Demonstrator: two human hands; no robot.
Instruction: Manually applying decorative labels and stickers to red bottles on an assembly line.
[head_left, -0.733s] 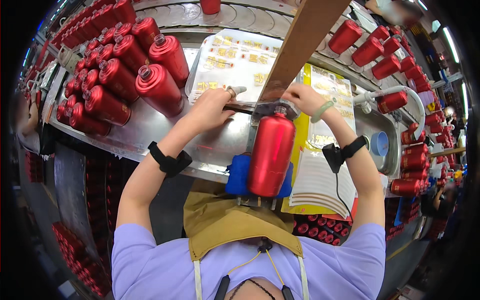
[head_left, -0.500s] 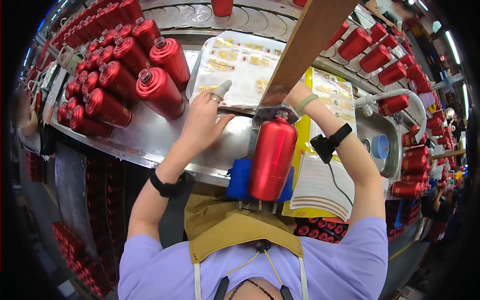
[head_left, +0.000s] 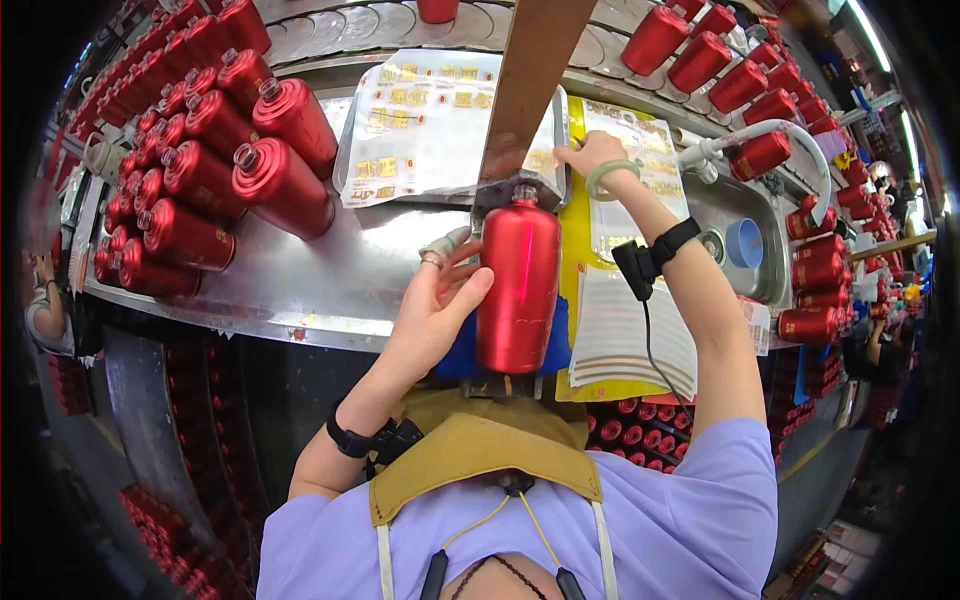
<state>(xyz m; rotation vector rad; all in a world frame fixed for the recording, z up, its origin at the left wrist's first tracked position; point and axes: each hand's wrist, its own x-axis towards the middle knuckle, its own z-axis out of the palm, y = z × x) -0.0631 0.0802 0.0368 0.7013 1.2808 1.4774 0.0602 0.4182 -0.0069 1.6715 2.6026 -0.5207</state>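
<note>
A glossy red bottle (head_left: 520, 290) lies in front of me on a blue padded rest (head_left: 457, 362), its clear neck toward a bracket under a brown beam (head_left: 530, 85). My left hand (head_left: 435, 300) is at the bottle's left side, fingers apart and thumb close to its surface; whether it touches is unclear. A grey cover is on one finger. My right hand (head_left: 600, 155) is beyond the bottle to the right, thumb and finger pinched beside a gold decal at the edge of the white decal sheet (head_left: 420, 140). What is between those fingertips is hidden.
Several red bottles (head_left: 290, 190) stand on the metal bench (head_left: 350, 255) at left. A yellow sheet (head_left: 575, 230) bears more decals and striped paper (head_left: 635, 335). At right are a sink (head_left: 775, 205) with a blue bowl (head_left: 743, 243) and a white pipe. A conveyor with red bottles runs behind.
My left hand has come from the decal sheet down to the bottle's left side. My right hand has emerged from behind the beam, and the view has shifted.
</note>
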